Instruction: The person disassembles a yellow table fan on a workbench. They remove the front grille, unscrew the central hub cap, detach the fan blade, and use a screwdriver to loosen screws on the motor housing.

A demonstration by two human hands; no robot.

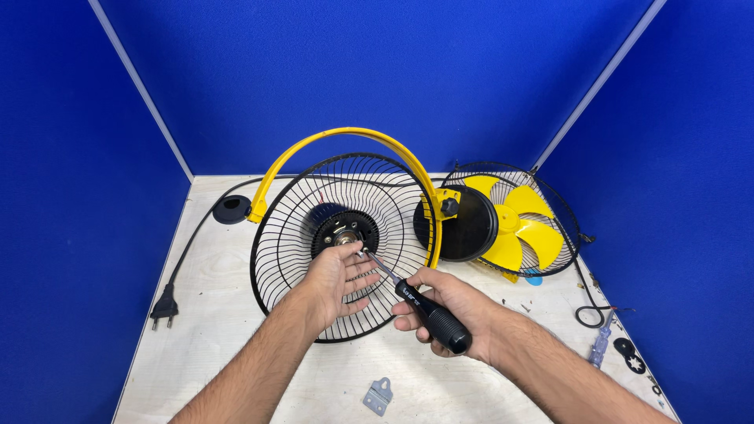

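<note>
A black wire fan guard (290, 235) stands tilted on the wooden table inside a yellow arched stand (345, 137). At its centre is the black motor hub (343, 233). My right hand (444, 306) grips a black-handled screwdriver (428, 312), and its metal tip reaches a screw at the hub's lower right. My left hand (338, 279) rests against the guard wires just below the hub, fingers spread beside the screwdriver tip.
A second black guard (569, 228) lies at the right with a yellow fan blade (514, 228) in it. A black power cord and plug (165, 306) runs along the left. A small metal bracket (378, 395) lies near the front edge. Blue partition walls enclose the table.
</note>
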